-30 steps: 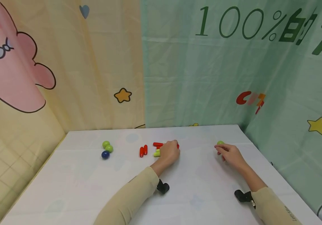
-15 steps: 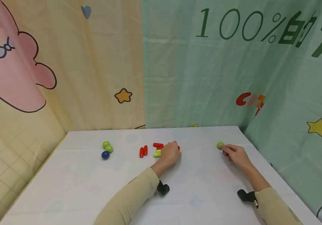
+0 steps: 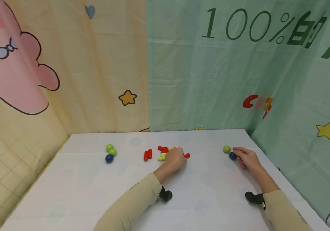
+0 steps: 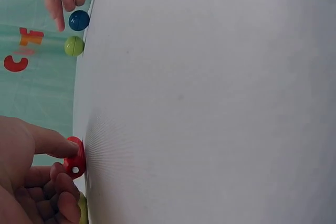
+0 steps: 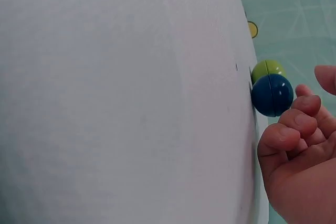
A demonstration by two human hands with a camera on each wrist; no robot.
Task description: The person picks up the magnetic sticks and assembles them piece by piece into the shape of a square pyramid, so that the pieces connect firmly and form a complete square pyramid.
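My left hand [image 3: 175,159] pinches a small, glossy red oblong piece [image 4: 77,160] with a hole in its end, down at the table surface. In the head view, one end of that red piece sticks out right of the hand. Beside and partly under this hand lie yellow-green oblong pieces [image 3: 161,158] and another red piece [image 3: 163,148]; the hand hides some of them. My right hand [image 3: 248,159] has its fingers loosely bent beside a dark blue ball [image 3: 232,156], holding nothing. A green ball [image 3: 226,149] sits just behind and left of the blue one.
Two more green balls [image 3: 113,152] and a dark blue ball [image 3: 109,158] form a cluster at the table's left. Two red oblong pieces [image 3: 146,156] lie side by side left of my left hand. Curtains hang behind the white table [image 3: 199,192].
My right hand has drawn back to the right from the green ball, and the blue ball now shows, let go beside it. My left hand has shifted slightly right with the red piece.
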